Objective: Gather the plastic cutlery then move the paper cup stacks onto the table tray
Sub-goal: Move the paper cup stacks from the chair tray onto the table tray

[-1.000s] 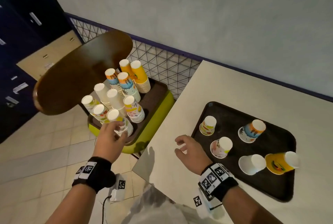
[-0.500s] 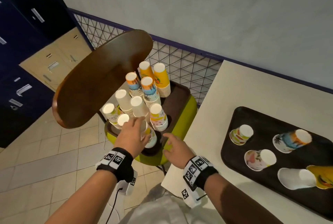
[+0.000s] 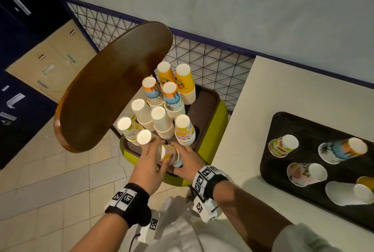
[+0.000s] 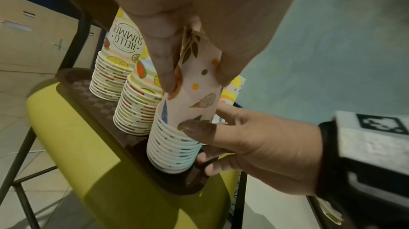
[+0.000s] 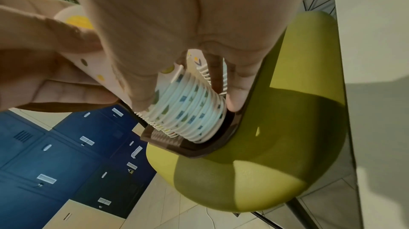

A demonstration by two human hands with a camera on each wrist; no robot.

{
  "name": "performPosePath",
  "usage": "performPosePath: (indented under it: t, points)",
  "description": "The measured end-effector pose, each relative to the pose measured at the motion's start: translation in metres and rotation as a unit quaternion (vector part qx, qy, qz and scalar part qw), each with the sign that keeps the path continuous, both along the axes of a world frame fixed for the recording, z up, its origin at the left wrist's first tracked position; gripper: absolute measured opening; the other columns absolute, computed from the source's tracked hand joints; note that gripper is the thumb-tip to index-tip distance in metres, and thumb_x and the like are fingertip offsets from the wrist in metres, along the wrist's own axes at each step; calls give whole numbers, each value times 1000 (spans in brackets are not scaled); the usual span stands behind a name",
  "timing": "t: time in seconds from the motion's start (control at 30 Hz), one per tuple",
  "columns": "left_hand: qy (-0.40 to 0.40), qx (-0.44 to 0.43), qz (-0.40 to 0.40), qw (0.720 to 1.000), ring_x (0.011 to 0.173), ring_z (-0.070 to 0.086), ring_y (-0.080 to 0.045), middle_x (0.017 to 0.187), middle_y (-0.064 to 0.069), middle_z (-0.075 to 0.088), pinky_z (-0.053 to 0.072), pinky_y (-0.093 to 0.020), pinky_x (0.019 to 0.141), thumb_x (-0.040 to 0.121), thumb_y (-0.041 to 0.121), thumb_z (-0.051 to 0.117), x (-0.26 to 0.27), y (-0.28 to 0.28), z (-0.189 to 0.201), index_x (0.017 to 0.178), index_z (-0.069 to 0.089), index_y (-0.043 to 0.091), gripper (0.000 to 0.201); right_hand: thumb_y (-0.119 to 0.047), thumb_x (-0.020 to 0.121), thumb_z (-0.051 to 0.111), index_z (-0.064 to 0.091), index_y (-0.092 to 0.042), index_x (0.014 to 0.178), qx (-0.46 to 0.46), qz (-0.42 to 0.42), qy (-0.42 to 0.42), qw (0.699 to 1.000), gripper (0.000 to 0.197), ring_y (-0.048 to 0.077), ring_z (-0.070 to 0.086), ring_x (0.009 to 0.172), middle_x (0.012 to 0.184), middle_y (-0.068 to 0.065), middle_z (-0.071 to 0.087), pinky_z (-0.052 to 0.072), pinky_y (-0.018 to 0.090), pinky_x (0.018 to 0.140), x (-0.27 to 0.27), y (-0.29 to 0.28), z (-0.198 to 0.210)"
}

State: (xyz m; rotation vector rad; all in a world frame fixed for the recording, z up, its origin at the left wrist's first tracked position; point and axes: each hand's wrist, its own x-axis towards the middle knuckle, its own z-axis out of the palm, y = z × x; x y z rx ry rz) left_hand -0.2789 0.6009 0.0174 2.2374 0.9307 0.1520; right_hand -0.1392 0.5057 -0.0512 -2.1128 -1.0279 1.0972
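Several upside-down paper cup stacks (image 3: 162, 122) stand on a brown tray (image 3: 204, 107) on a green chair seat. Both hands hold the nearest stack (image 3: 170, 155), which is patterned with fruit and leaves and leans slightly. My left hand (image 3: 153, 156) pinches its upper cup between thumb (image 4: 166, 68) and fingers. My right hand (image 3: 185, 159) curls round the ribbed lower rims (image 5: 192, 110), its fingertips by the tray's edge. The stack's base (image 4: 172, 162) still touches the chair tray. The black table tray (image 3: 315, 126) holds several single cups. No cutlery is in view.
The chair's brown back (image 3: 113, 87) leans over the left side of the stacks. The white table (image 3: 283, 93) stands directly right of the green seat (image 3: 214, 130). A wire mesh fence (image 3: 202, 57) and a wall run behind. Blue lockers (image 3: 20, 110) stand on the left.
My right hand left the table's edge, swung left to the chair and took hold of the nearest stack's lower part. My left hand stayed on that stack, which now leans.
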Motion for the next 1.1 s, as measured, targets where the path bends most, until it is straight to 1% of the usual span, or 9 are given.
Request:
performPosePath:
  t: [0.2, 0.33, 0.57, 0.77, 0.83, 0.93, 0.97, 1.07, 1.1]
  points:
    - [-7, -8, -8, 1000, 125, 49, -14, 140, 10, 40, 52, -40, 101, 91, 24, 70, -9, 3, -6, 143, 40, 34, 60, -48, 72, 81, 22, -55, 152, 8, 3, 6, 1000, 100, 31, 47, 139, 151, 2, 35, 48, 46, 111, -4, 7, -12]
    - [-18, -12, -9, 1000, 123, 48, -12, 133, 15, 41, 54, -40, 98, 91, 26, 71, -13, 7, -7, 141, 41, 37, 59, -48, 70, 85, 28, -59, 145, 19, -9, 9, 1000, 95, 31, 53, 132, 144, 3, 40, 52, 46, 107, -7, 12, -14]
    - [-42, -36, 14, 998, 126, 48, -6, 140, 14, 44, 55, -27, 95, 87, 33, 75, -15, 2, -5, 145, 38, 37, 69, -39, 70, 87, 41, -46, 144, 39, -21, 15, 999, 87, 29, 52, 130, 141, 6, 42, 51, 37, 107, -5, 7, -14]
    - [-79, -71, 34, 994, 119, 53, 3, 134, 23, 47, 52, -20, 96, 83, 39, 78, -13, -6, 0, 143, 36, 45, 74, -40, 64, 88, 47, -50, 136, 90, -71, 62, 991, 83, 15, 55, 130, 143, -4, 44, 53, 30, 105, -4, -5, -7]
    - [-80, -84, 25, 993, 120, 52, 3, 135, 23, 49, 53, -22, 95, 83, 46, 76, -12, -7, 0, 142, 36, 49, 71, -36, 64, 88, 47, -48, 137, 104, -80, 71, 989, 85, 12, 53, 131, 146, -4, 46, 48, 24, 105, -1, -10, 1]
    - [-78, -97, 0, 992, 123, 54, -1, 138, 21, 53, 54, -34, 98, 84, 50, 73, -9, -7, -2, 144, 38, 48, 70, -25, 69, 88, 45, -35, 147, 112, -89, 75, 987, 89, 6, 50, 129, 142, -7, 48, 41, 13, 101, 5, -20, 12]
    - [-83, -106, -6, 991, 123, 54, -1, 139, 21, 54, 54, -36, 99, 84, 49, 74, -6, -7, -2, 144, 38, 48, 70, -26, 68, 88, 46, -34, 147, 115, -94, 74, 986, 90, 7, 51, 129, 140, -7, 49, 43, 13, 102, 6, -23, 14]
    - [-102, -140, -32, 984, 124, 55, 2, 138, 23, 55, 52, -34, 101, 83, 47, 77, 7, -11, 6, 143, 42, 46, 69, -35, 66, 88, 47, -40, 144, 124, -111, 80, 983, 88, 13, 58, 127, 136, -3, 55, 52, 35, 107, 13, -37, 25]
    - [-109, -146, -44, 982, 124, 55, 3, 137, 24, 56, 51, -30, 102, 83, 46, 78, 14, -12, 10, 142, 43, 45, 68, -36, 67, 89, 47, -41, 144, 125, -116, 82, 982, 88, 13, 58, 127, 136, -3, 56, 52, 37, 108, 16, -43, 28]
